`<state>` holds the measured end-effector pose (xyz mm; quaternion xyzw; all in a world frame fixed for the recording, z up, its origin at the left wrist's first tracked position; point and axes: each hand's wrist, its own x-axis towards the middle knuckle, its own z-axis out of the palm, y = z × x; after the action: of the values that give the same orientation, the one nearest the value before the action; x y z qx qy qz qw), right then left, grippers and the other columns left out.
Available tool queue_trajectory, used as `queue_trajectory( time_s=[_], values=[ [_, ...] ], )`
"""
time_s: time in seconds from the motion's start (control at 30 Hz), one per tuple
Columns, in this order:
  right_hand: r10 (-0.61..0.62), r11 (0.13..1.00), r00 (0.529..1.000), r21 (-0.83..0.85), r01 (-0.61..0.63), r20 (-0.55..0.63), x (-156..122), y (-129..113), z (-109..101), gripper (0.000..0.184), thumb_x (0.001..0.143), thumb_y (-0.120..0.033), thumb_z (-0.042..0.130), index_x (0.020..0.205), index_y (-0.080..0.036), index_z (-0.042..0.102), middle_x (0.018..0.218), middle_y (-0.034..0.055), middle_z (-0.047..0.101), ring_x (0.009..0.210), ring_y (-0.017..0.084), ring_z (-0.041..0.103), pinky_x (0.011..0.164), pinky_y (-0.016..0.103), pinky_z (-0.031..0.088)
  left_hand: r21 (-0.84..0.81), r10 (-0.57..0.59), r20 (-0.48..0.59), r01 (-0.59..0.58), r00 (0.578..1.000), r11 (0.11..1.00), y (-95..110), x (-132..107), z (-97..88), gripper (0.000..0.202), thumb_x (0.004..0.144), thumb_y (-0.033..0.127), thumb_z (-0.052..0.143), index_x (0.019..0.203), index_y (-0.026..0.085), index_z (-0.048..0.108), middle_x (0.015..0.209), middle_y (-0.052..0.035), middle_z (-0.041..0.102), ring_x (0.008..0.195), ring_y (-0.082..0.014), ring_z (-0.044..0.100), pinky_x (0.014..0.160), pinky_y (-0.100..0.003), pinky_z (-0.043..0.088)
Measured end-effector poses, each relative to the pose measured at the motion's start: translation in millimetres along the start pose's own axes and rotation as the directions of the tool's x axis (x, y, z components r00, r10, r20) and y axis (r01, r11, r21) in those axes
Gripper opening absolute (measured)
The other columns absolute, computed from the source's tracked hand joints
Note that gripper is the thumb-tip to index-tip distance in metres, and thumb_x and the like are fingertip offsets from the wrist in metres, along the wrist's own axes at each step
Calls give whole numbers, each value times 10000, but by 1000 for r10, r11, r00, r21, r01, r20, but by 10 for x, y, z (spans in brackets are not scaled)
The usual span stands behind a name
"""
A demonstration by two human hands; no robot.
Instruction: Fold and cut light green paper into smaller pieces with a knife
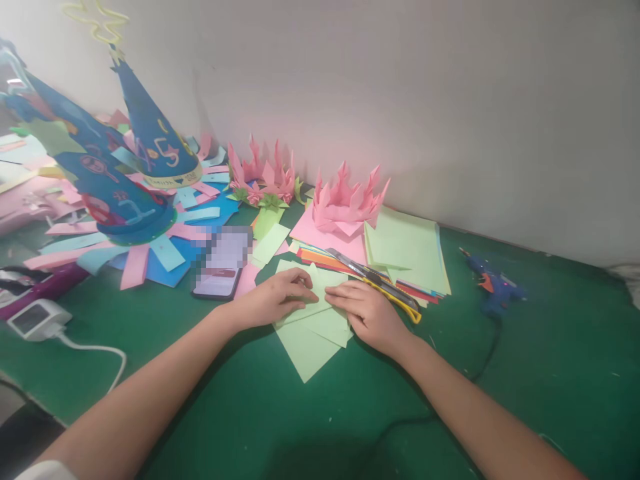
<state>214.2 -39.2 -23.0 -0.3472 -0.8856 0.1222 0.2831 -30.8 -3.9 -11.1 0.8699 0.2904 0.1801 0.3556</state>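
Note:
A folded piece of light green paper (316,288) lies between my hands, above several loose light green sheets (306,357). My left hand (277,297) has its fingers bent and its thumb beneath them, holding the left side of the folded piece. From the right, my right hand (373,313) rests with fingers stretched together, their tips pressing on the paper. A yellow and black utility knife (385,283) lies slantwise just beyond the right hand. Part of the folded piece is hidden by the fingers.
A phone (220,267) lies left of the papers. Behind stand pink folded-paper crowns (347,200) and a stack of coloured paper (413,243). Blue cone hats (155,143) fill the left. A blue glue gun (493,283) with its cord lies right; a white cabled device (40,320) sits left.

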Motion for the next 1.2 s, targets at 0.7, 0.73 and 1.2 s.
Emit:
queue_trajectory(
  time_s=[0.7,0.73,1.2],
  values=[
    [-105,994,994,-22,106,15,21,-78,3,345,887,-57,390,1050,-174,671,1070,82,688,975,197,611,841,387,535,-47,-43,-9,43,999,998,-1,-19,-5,207,842,192,608,1033,220,682,1103,-60,516,981,-161,540,848,-277,467],
    [-107,994,994,-26,108,16,25,-77,3,340,890,-62,393,1058,-172,669,1077,82,687,988,200,609,850,391,534,-45,-45,-8,45,999,998,-2,-19,-7,204,846,189,603,1032,221,681,1102,-58,517,988,-161,538,852,-275,465],
    [-115,989,991,-88,120,64,29,-100,3,338,924,-90,370,1110,-161,642,1099,93,670,1062,203,583,912,387,513,-20,-22,33,22,999,1000,-6,-9,-8,244,881,190,558,1089,243,675,1093,-62,488,911,-143,523,814,-277,460]
  ],
)
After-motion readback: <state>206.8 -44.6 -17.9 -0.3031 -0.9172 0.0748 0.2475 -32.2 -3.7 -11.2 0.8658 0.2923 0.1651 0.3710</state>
